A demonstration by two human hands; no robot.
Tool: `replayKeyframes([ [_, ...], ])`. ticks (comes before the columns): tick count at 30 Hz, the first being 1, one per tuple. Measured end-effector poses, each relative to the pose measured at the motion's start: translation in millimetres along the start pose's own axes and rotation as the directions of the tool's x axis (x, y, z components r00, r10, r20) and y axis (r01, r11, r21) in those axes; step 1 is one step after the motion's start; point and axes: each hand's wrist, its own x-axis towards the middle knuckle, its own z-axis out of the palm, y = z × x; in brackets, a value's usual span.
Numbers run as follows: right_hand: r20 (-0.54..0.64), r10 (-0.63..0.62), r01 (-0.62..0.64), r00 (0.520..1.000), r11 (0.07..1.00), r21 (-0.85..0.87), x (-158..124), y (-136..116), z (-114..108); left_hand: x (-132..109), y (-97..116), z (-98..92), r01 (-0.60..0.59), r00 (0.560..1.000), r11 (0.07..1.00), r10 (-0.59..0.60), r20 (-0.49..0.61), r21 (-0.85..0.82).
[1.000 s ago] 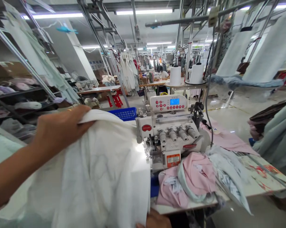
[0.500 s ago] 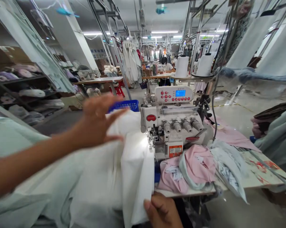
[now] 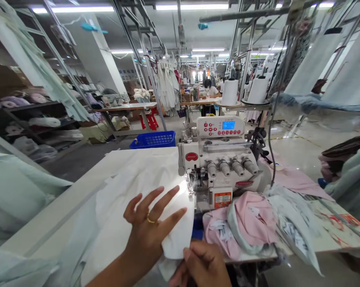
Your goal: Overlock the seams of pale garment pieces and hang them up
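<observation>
White fabric (image 3: 132, 183) lies across the table on the left, its right edge running up to the needle area of an overlock sewing machine (image 3: 224, 159). My left hand (image 3: 153, 219), with a gold ring on one finger, rests on this fabric with its fingers spread. The fingertips point toward the lit presser foot (image 3: 191, 185), a short way off. At the near corner of the fabric, my right hand (image 3: 205, 263) pinches the edge between thumb and fingers. Part of the cloth is hidden under the left hand.
Pink and pale-green cloth pieces (image 3: 248, 223) are heaped right of the machine. Behind the table is a blue plastic basket (image 3: 156, 139). White thread cones (image 3: 229, 92) stand behind the machine. Pale-green fabric (image 3: 21, 183) lies at the left. A person (image 3: 211, 89) sits farther back.
My left hand has come down from above the fabric's far left onto the cloth near the presser foot. The fabric now lies flatter. My right hand stays at the near edge, still pinching.
</observation>
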Motion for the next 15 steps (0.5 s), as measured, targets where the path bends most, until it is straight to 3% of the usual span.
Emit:
replayKeyframes([
  [3,-0.023,-0.040,0.040,0.999,0.999,-0.010,22,-15,-7,1,-14,-12.1,-0.174,0.976,0.981,0.184,0.116,-0.087],
  [5,-0.072,-0.042,0.041,0.997,0.999,-0.011,33,-27,-10,-1,-22,-17.0,-0.309,0.910,0.944,0.329,0.252,-0.117],
  [7,-0.133,-0.020,0.019,0.991,1.000,-0.008,42,-37,-10,1,-30,-19.0,-0.363,0.848,0.917,0.399,0.350,-0.165],
  [9,-0.175,0.007,-0.007,0.985,1.000,0.001,49,-40,-11,11,-39,-18.5,-0.299,0.830,0.919,0.383,0.406,-0.255],
  [11,-0.186,0.023,-0.016,0.982,0.999,0.039,53,-38,-11,26,-50,-15.0,-0.159,0.814,0.918,0.330,0.478,-0.362],
  [15,-0.171,0.038,-0.014,0.985,0.990,0.140,53,-23,-10,61,-81,7.8,0.075,0.730,0.893,0.253,0.635,-0.443],
])
